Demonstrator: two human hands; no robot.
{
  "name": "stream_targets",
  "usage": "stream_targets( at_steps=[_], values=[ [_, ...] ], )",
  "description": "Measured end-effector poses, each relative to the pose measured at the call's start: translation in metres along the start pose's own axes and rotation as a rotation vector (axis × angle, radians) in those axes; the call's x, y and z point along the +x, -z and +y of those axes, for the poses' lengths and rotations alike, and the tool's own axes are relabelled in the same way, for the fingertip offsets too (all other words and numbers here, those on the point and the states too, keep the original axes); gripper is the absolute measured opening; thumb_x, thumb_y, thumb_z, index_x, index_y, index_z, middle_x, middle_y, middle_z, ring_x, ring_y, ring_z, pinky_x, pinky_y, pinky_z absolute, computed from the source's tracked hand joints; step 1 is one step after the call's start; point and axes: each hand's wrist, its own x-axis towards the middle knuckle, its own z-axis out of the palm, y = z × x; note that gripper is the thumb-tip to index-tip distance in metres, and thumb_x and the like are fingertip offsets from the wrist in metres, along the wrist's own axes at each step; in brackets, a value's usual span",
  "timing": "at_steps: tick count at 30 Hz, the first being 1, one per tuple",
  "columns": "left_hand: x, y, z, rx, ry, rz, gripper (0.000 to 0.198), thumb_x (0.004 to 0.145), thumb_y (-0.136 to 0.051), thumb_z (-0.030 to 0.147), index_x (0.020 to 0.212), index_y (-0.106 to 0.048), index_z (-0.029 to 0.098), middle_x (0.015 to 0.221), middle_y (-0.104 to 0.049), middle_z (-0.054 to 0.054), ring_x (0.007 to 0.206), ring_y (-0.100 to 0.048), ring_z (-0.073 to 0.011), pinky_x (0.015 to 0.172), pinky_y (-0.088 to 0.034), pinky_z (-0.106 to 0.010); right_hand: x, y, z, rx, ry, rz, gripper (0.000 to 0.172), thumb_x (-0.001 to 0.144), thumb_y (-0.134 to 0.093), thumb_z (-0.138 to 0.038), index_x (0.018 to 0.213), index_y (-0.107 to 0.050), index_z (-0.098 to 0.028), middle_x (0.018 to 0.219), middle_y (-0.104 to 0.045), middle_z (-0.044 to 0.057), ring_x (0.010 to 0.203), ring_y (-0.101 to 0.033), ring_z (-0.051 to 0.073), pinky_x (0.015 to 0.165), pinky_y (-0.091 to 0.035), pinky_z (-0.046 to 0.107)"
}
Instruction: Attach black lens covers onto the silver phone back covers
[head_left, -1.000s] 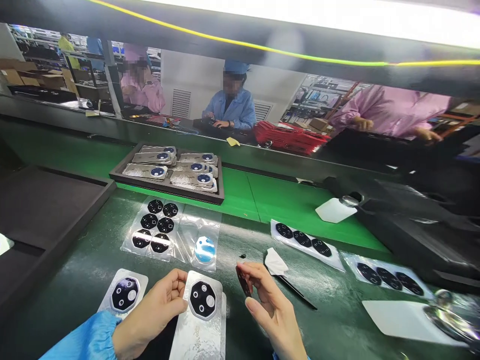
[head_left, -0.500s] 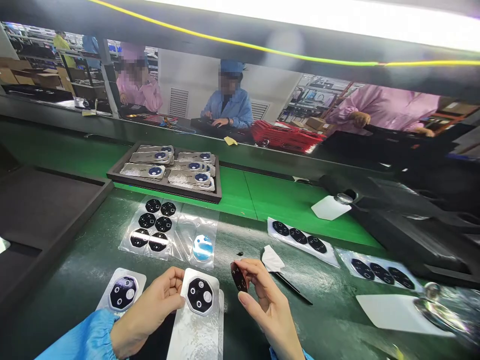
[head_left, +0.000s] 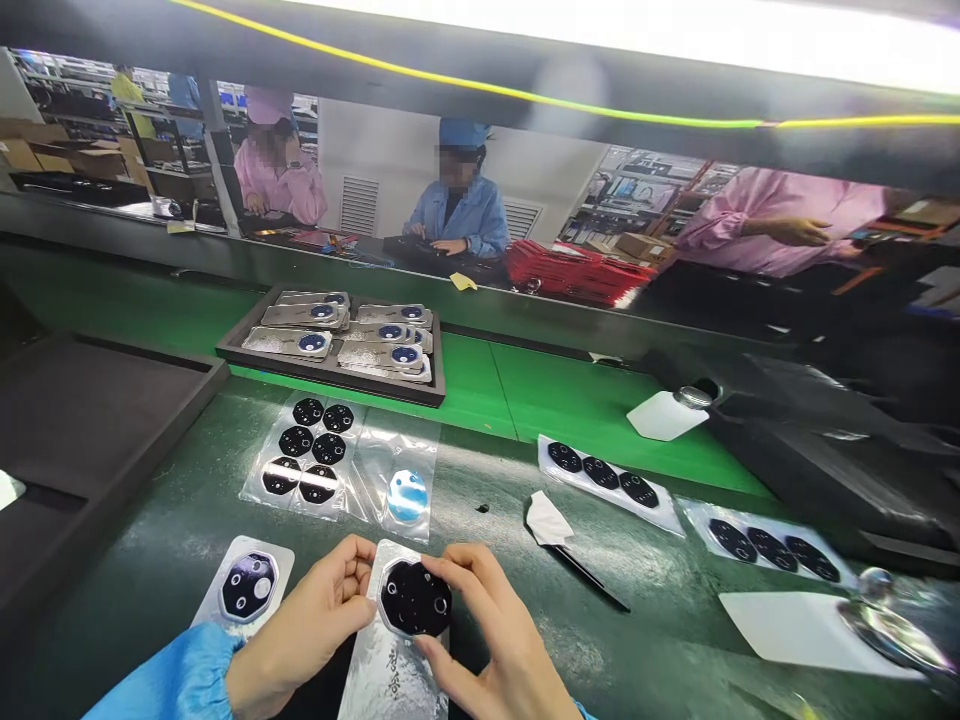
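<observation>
- The left hand point(head_left: 300, 635) is curling its fingers and pinching the upper left edge of the silver panel point(head_left: 390, 675), which is lying on the green mat point(head_left: 187, 540) right in front of the person.
- The right hand point(head_left: 491, 640) is gripping the black lens piece point(head_left: 415, 598) between thumb and fingertips, half-closed around it, and is pressing it flat against the panel's top end.
- A second panel point(head_left: 247, 590) is lying just left of the left hand.
- A sheet of black discs point(head_left: 307, 460) is resting further back, near a dark tray point(head_left: 337, 380).

bare left hand point(head_left: 300, 635), bright blue sleeve point(head_left: 169, 685), gathered cuff point(head_left: 216, 655), bare right hand point(head_left: 491, 650), right sleeve edge point(head_left: 583, 713) seemingly blue
</observation>
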Motion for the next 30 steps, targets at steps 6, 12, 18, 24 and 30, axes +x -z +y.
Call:
stream_targets(
  at_steps=[6, 12, 18, 24, 30],
  values=[
    [0.0003, -0.0027, 0.0024, 0.025, 0.003, -0.015, 0.026, 0.076, -0.052, 0.012, 0.101, -0.050, 0.020, 0.097, -0.060, -0.001, 0.096, -0.058, -0.0182, 0.088, -0.042, -0.033, -0.0004, -0.0042, 0.0015, -0.026, 0.036, -0.041, 0.055, 0.082, -0.062, -0.012, 0.133, -0.044, -0.020, 0.113, -0.048, 0.010, 0.100, -0.053, 0.023, 0.082, -0.052, 0.034],
    [-0.0005, -0.0021, 0.0005, 0.050, -0.017, -0.026, 0.025, 0.075, -0.053, 0.014, 0.099, -0.050, 0.020, 0.104, -0.059, -0.003, 0.096, -0.057, -0.0181, 0.088, -0.041, -0.033, 0.0032, -0.0032, -0.0006, -0.032, 0.032, -0.040, 0.056, 0.081, -0.065, -0.009, 0.132, -0.045, -0.021, 0.112, -0.050, 0.009, 0.099, -0.053, 0.023, 0.081, -0.053, 0.035],
    [0.0018, -0.0040, 0.0014, 0.070, -0.014, -0.023, 0.024, 0.073, -0.054, 0.016, 0.096, -0.047, 0.020, 0.104, -0.059, -0.004, 0.095, -0.056, -0.0188, 0.087, -0.040, -0.034, 0.0045, -0.0021, -0.0014, -0.017, 0.030, -0.052, 0.056, 0.080, -0.068, -0.010, 0.131, -0.046, -0.021, 0.112, -0.050, 0.009, 0.098, -0.053, 0.023, 0.080, -0.053, 0.036],
    [0.0020, -0.0035, 0.0012, 0.078, -0.023, -0.028, 0.024, 0.074, -0.054, 0.017, 0.096, -0.047, 0.020, 0.104, -0.059, -0.005, 0.094, -0.056, -0.0191, 0.088, -0.041, -0.036, 0.0048, -0.0020, -0.0009, -0.004, 0.020, -0.069, 0.058, 0.080, -0.069, -0.009, 0.131, -0.045, -0.023, 0.111, -0.050, 0.008, 0.099, -0.053, 0.024, 0.080, -0.053, 0.036],
    [0.0015, -0.0027, 0.0004, 0.094, -0.023, -0.025, 0.025, 0.074, -0.054, 0.017, 0.098, -0.047, 0.020, 0.104, -0.059, -0.005, 0.094, -0.056, -0.0193, 0.089, -0.040, -0.037, 0.0049, -0.0010, -0.0011, -0.008, 0.000, -0.084, 0.057, 0.080, -0.067, -0.009, 0.130, -0.044, -0.023, 0.113, -0.049, 0.009, 0.101, -0.052, 0.025, 0.080, -0.053, 0.037]
  ],
)
